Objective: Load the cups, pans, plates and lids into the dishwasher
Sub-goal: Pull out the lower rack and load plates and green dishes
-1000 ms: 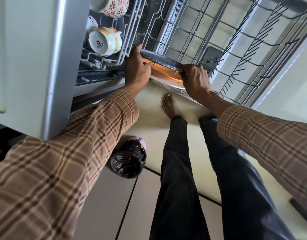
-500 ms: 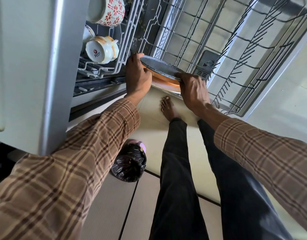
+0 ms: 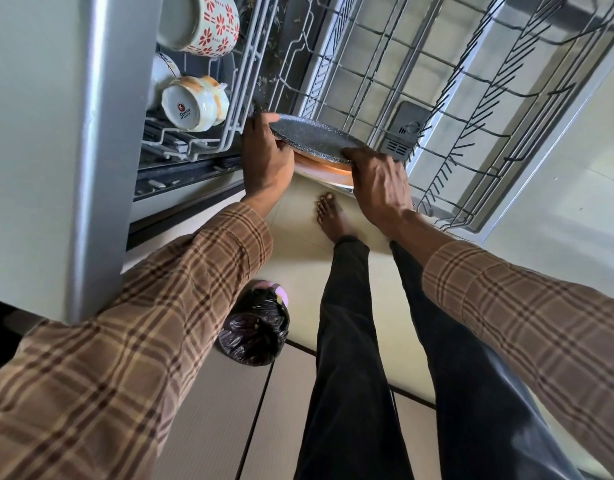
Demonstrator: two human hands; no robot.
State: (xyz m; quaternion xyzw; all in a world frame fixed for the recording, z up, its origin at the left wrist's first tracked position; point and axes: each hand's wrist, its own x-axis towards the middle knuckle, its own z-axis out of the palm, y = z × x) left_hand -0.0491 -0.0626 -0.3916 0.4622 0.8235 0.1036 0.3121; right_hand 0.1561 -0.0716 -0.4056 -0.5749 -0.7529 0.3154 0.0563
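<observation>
At the open dishwasher [image 3: 101,161], a person in a brown plaid shirt leans over the pulled-out lower rack [image 3: 471,109], seen from a head-worn camera looking down. The wire rack fills the upper right of the view, its tines bare along the right edge, with the detergent box [image 3: 411,133] of the door showing through the wires near its middle. The upper rack [image 3: 236,109] sits at upper left, beside the machine's grey front edge.

Both hands hold a stack of plates [image 3: 312,140] level at the near left corner of the lower rack, just beside the upper rack's front edge. The top plate is dark grey and speckled; an orange plate [image 3: 319,164] lies under it, and a pale rim shows below that. The left hand [image 3: 265,161] grips the stack's left edge, thumb on top and fingers curled beneath. The right hand [image 3: 380,178] grips the right edge, its fingers curled over the rim. Whether the stack touches the rack's wires cannot be told.

In the upper rack, a white mug with red flowers [image 3: 201,26] lies at the top, and a cream cup with orange trim [image 3: 194,103] lies on its side below it, base toward the camera. On the tiled floor, a black bin bag [image 3: 253,330] stands by the person's left sleeve, and one bare foot [image 3: 331,216] shows beneath the plates.
</observation>
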